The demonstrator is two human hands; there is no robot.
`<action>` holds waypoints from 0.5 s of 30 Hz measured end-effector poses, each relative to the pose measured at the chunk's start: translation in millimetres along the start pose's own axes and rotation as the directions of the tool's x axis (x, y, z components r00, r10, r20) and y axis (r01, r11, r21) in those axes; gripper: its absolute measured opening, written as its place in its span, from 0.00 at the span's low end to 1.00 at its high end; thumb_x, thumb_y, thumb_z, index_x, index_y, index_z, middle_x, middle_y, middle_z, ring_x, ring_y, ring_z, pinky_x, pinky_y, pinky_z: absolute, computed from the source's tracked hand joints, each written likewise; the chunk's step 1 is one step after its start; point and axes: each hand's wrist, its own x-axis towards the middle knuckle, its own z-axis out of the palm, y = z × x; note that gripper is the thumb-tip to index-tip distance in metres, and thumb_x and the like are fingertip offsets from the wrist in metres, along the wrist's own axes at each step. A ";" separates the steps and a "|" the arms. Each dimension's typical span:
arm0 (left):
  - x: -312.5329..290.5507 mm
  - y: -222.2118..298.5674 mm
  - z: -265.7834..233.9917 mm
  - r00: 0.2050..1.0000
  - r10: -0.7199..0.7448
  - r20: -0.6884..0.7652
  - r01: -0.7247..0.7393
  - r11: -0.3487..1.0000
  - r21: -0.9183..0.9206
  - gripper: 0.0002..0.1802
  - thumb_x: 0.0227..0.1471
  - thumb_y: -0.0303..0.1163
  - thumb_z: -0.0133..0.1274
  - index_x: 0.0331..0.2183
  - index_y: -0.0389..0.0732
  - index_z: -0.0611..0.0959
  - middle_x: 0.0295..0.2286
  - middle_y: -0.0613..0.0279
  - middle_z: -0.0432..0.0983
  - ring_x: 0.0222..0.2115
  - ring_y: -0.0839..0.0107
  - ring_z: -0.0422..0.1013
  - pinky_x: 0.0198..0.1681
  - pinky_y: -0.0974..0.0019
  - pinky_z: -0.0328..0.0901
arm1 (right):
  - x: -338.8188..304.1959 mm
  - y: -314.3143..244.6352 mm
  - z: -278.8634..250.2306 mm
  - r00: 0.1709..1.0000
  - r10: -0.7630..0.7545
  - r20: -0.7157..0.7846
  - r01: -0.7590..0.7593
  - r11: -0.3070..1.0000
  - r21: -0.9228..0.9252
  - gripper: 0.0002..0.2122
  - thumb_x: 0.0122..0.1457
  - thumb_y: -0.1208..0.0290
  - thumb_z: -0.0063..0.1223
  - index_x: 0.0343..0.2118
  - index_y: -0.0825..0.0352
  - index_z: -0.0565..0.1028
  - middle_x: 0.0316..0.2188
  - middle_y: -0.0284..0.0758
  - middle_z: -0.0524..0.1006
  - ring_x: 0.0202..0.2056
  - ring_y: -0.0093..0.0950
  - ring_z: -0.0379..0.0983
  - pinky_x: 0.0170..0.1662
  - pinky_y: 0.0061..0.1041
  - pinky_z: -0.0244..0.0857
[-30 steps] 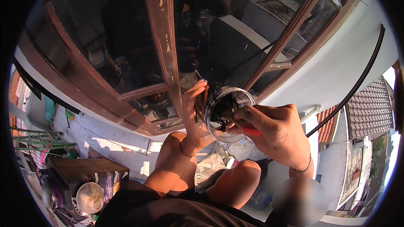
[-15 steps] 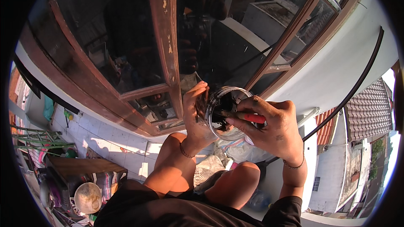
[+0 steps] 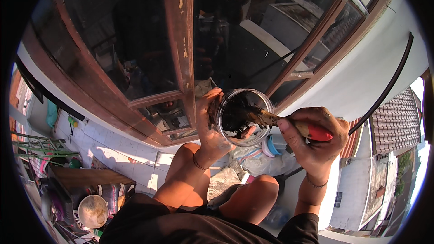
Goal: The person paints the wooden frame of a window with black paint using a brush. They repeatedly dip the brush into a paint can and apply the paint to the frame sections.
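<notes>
My left hand [image 3: 211,129] is wrapped round the side of a clear round jar [image 3: 270,106], held up in front of the window with its mouth toward me. Thick dark paint [image 3: 233,110] coats the jar's inside. In my right hand [image 3: 318,153] is a paintbrush [image 3: 267,118], gripped by its handle, whose end is red. The brush lies across the jar's right rim, its bristles inside the mouth and dark with paint. Dark smears mark the fingers of both hands.
A brown wooden window frame [image 3: 183,58] with flaking patches and dark, reflective glass fills the far side. A black cable [image 3: 389,88] hangs by the white wall [image 3: 357,79]. Plastic bags [image 3: 257,165] lie below the jar. At lower left stands a stained white pail [image 3: 92,211] beside clutter.
My right hand has moved right and drawn the brush partly out of the jar, so more of its handle shows. My left hand still holds the jar in nearly the same place.
</notes>
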 end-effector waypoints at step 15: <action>-7.4 -6.4 -5.9 0.985 -0.170 -0.019 0.171 0.981 0.094 0.61 0.25 0.28 0.82 0.60 0.41 0.63 0.50 0.57 0.68 0.50 0.68 0.72 0.54 0.64 0.71 | -5.5 9.1 2.6 0.941 0.334 -0.059 -0.318 0.930 0.186 0.10 0.50 0.74 0.74 0.26 0.70 0.79 0.19 0.33 0.80 0.21 0.19 0.76 0.29 0.16 0.68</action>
